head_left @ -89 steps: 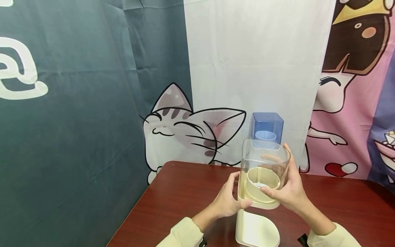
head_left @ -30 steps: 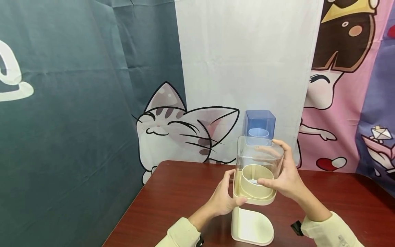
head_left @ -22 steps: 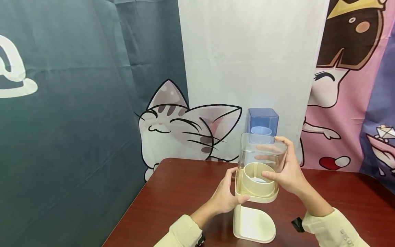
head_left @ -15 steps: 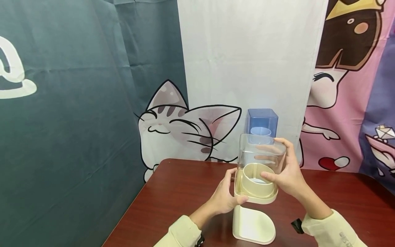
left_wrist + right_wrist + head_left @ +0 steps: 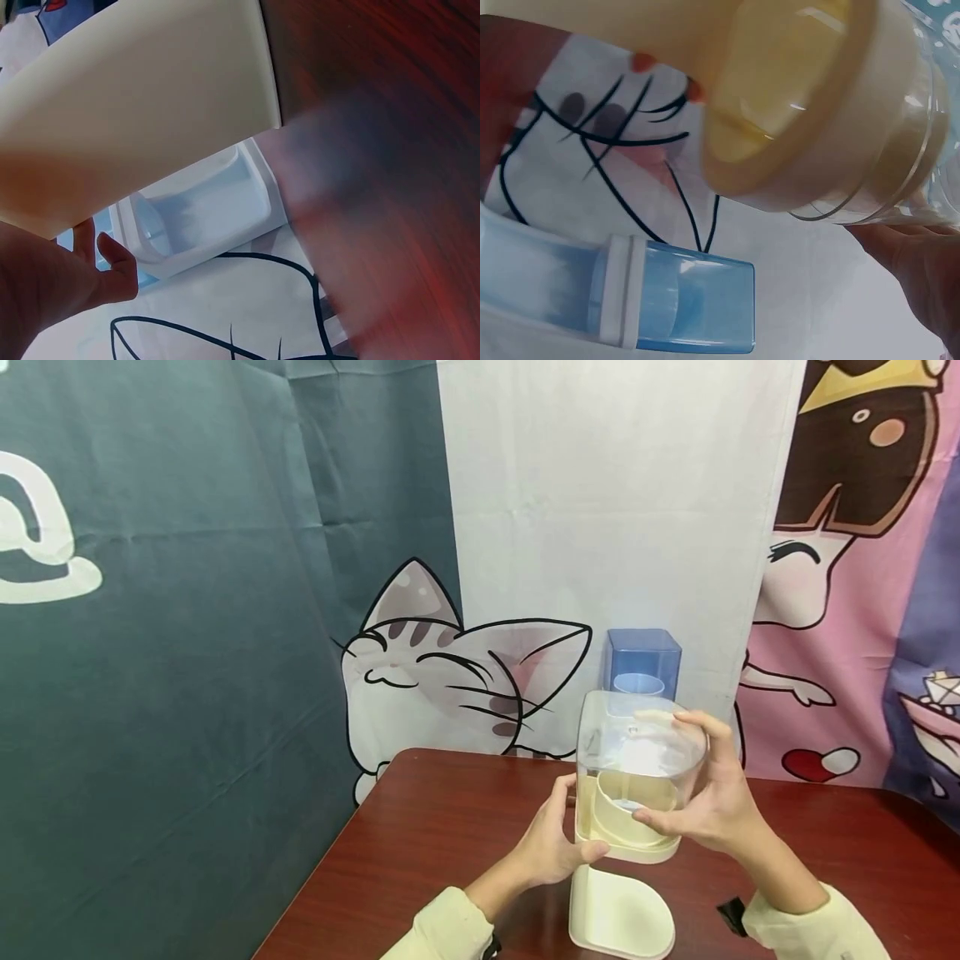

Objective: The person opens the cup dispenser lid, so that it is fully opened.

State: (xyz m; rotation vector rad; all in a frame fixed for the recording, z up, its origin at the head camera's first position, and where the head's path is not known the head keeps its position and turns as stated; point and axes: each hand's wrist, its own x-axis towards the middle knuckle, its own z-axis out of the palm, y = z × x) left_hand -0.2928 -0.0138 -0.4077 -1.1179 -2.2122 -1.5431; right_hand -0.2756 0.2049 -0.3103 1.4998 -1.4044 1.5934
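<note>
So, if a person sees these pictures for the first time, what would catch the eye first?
Probably the big smiling cartoon cat on the cloth behind the table. Next, right of centre, the clear-topped cream container, gripped between the left hand and right hand. Behind it, partly hidden, is a blue container.

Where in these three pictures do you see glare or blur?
Head view: white glare washes over the clear box, while the printed cat has crisp outlines; left wrist view: a hazy bluish patch, probably a reflection, crosses the table; right wrist view: small glints inside the cream base, whose rim looks soft, and a pale streak on the blue box.
</note>
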